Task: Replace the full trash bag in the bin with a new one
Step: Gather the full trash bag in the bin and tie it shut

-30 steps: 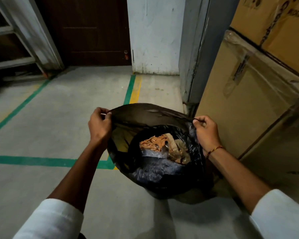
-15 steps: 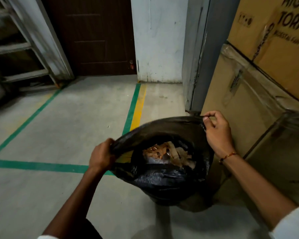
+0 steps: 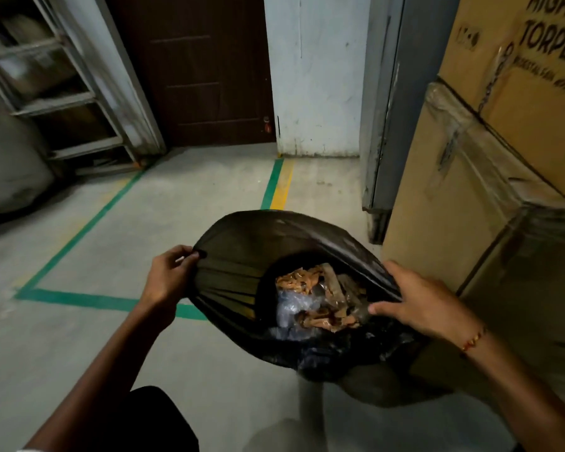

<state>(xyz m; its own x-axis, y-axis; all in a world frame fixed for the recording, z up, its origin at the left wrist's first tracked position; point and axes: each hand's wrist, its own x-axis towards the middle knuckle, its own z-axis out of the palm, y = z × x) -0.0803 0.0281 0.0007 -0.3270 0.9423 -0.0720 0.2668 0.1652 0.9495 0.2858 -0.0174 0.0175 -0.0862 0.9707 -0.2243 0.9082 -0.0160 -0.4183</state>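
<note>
Lowered right hand (image 3: 424,305) rests open on black bag (image 3: 242,252) of crumpled wrappers (image 3: 320,298); left hand (image 3: 170,275) fingers pinch its rim.

Dim concrete floor (image 3: 183,347) marked with green tape lines (image 3: 88,300) — one edged yellow. A dark brown door (image 3: 203,70) beside a scuffed white wall (image 3: 313,76); stacked cardboard boxes (image 3: 490,164) right, metal shelving (image 3: 62,93) left.

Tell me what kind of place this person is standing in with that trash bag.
Probably a storeroom or warehouse back area. Large taped cardboard cartons are stacked at the right, the bare concrete floor carries green and yellow marking lines, and a metal rack stands at the left.
</note>
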